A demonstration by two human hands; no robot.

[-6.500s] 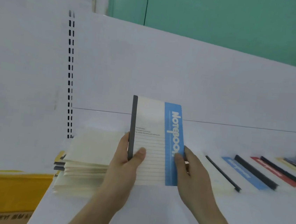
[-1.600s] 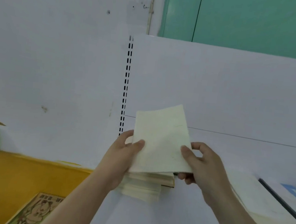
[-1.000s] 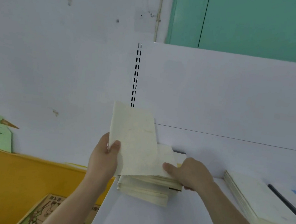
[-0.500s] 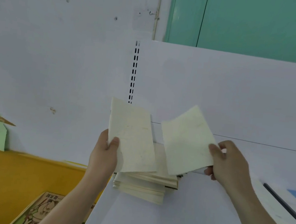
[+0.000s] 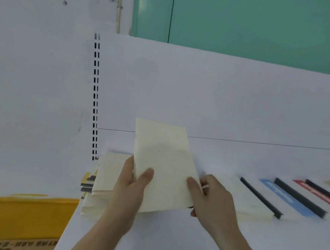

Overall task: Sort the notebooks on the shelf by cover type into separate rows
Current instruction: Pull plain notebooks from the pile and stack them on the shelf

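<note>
At centre frame, two plain cream paper-covered notebooks (image 5: pixel 164 165) are held overlapped above the white shelf (image 5: pixel 168 237). The left hand (image 5: pixel 131 188) pinches their left edge, thumb in front; the right hand (image 5: pixel 211 199) grips the right edge, fingers curled behind. A cream notebook stack (image 5: pixel 103 181) lies lower left; a row of dark-spined notebooks (image 5: pixel 295 197) lies at right.

Notebook stack (image 5: pixel 103 181) lies left on the shelf (image 5: pixel 168 243), notebook row (image 5: pixel 287 196) right.
</note>
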